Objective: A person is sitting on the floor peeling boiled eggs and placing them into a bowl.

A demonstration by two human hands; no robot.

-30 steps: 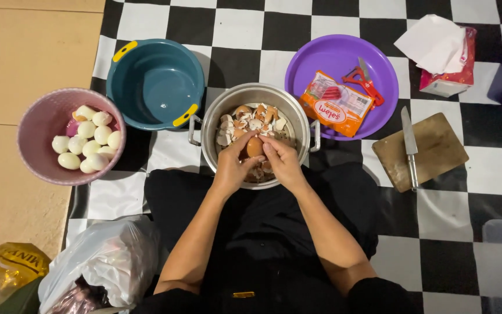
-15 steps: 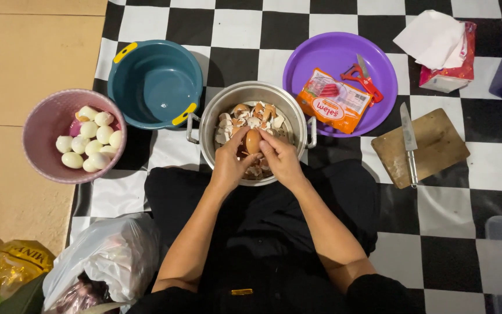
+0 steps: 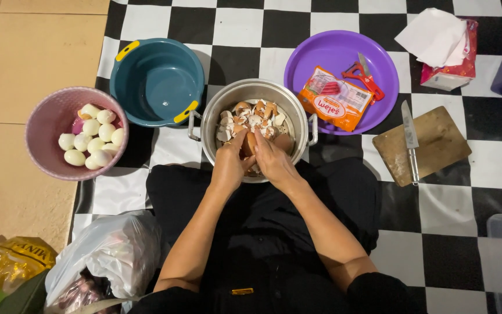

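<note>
Peeling a brown egg over the metal pot.

Both hands meet above the pot [image 3: 255, 125]: the left hand [image 3: 230, 166] and the right hand [image 3: 274, 163] pinch one brown egg [image 3: 250, 143] between their fingertips, right over a heap of broken shells [image 3: 251, 115] in the pot. This looks like mid-peel, with shell still on the egg. Next up, by my read, small careful thumb picks so the white doesn't tear, letting the bits drop into the pot. Peeled white eggs [image 3: 90, 141] sit in the pink basket [image 3: 42, 151], well apart to the left, beside an empty blue tub [image 3: 157, 81].
</note>
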